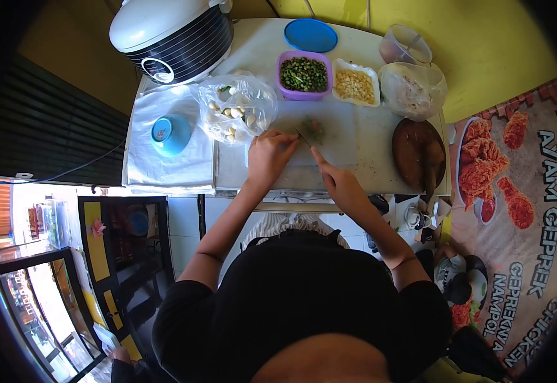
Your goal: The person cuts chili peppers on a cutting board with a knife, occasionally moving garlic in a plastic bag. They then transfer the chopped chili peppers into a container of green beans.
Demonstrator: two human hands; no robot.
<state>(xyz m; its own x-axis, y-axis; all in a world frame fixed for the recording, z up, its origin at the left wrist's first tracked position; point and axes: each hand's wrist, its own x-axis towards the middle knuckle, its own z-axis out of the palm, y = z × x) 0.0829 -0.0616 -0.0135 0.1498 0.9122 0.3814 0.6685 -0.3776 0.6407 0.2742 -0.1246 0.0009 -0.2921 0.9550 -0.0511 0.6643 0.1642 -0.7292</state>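
My right hand (pixel 341 182) is closed around a small knife (pixel 305 139), its index finger stretched along toward the blade. The blade points up and left over a pale cutting board (pixel 339 153). Beside the blade lies a little heap of green and reddish cut pieces (pixel 312 129). My left hand (pixel 271 154) rests at the board's left side with its fingers pressed together close to the knife tip; what they pinch, if anything, is hidden. Behind the board stand a purple tub (pixel 304 96) of chopped green vegetables and a white tub (pixel 356 100) of pale chopped pieces.
Left of the board are a clear bag (pixel 237 105) of whitish cloves, an upturned blue bowl (pixel 171 135) and a rice cooker (pixel 176 41). A blue lid (pixel 310 35) lies behind. At right are another bag (pixel 414 89), a clear container (pixel 405 45) and a dark mortar with pestle (pixel 418 156).
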